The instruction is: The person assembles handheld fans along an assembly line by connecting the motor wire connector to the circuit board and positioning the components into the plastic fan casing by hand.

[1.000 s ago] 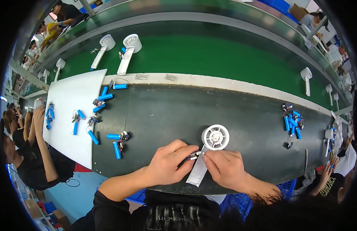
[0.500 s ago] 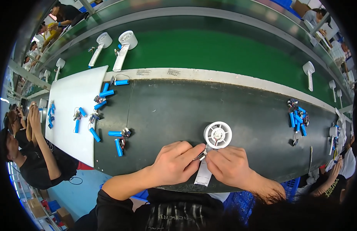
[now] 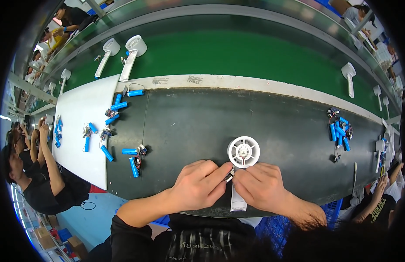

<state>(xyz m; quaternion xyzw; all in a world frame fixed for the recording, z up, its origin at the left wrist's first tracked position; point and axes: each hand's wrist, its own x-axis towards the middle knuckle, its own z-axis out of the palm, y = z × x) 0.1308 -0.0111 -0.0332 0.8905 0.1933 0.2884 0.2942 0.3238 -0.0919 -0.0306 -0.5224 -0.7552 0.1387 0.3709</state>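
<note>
White fan near the edge of the dark bench

In the head view, this place is probably for easy reach; left hand pinches a circuit board beside the handle; right hand is curled there, perhaps for steadying; what its fingers pinch, I cannot tell.

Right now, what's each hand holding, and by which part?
Left hand: a small electronic part, by its left side. Right hand: at the white fan's handle, below its round head; exact grip hidden.
</note>
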